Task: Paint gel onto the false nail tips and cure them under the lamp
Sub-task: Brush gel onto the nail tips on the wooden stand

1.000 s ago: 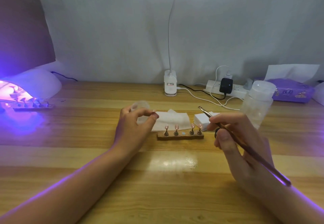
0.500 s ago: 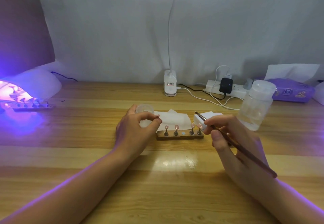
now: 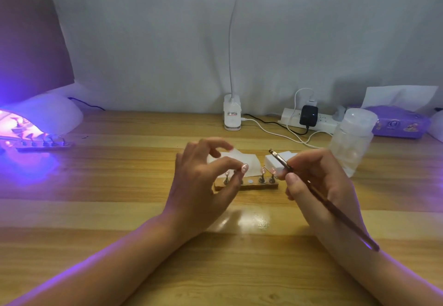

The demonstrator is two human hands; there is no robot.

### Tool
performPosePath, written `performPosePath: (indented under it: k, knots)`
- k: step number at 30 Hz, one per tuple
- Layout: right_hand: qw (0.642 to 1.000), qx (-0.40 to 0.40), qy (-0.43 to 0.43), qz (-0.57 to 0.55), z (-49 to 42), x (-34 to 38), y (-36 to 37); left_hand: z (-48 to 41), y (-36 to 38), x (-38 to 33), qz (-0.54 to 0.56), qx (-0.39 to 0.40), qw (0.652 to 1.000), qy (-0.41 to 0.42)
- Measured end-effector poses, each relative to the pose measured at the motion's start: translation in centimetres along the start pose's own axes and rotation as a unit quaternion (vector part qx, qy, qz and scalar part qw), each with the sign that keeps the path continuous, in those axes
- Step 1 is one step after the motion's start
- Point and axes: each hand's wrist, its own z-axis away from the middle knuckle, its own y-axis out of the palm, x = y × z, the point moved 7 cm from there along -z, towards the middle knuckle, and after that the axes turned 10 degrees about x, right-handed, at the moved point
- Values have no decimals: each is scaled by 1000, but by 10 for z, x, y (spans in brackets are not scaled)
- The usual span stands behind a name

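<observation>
Where the wooden table (image 3: 119, 210) runs out at the far left, a white curing lamp (image 3: 48, 116) glows violet, and a strip of nail tips (image 3: 45, 144) lies at its mouth in that light. Toward the middle, the left hand (image 3: 201, 186) reaches over the near end of a small wooden holder (image 3: 247, 186). Its thumb and forefinger pinch together at the second post of the row, where a pink nail tip (image 3: 244, 168) shows just at the fingertips, and the other fingers are raised and loosely spread above. Whether that tip is lifted off the holder or only held in place cannot be told. Another tip stands to its left, partly behind the hand, and two more stand at the holder's right end. White wipes (image 3: 249, 162) lie just behind the holder, and a desk lamp base (image 3: 232, 116) stands farther back by the wall. To the right, a white block (image 3: 282, 159) sits beside the wipes. The right hand (image 3: 321, 181) grips a thin brush (image 3: 323, 200) like a pen, its bristle end pointing up and left above the holder's right end and clear of the tips. Beyond it stand a clear bottle (image 3: 350, 142), a power strip (image 3: 309, 120) and a purple tissue box (image 3: 398, 123).
</observation>
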Motion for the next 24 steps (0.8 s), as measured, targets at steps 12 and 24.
performPosePath:
  k: [12,24]
  knots:
    - [998,-5,-16,57,5,14,10,0,11,3,64,34,996,47]
    - [991,30,-9,127,7,11,18,0,11,-2,45,48,996,56]
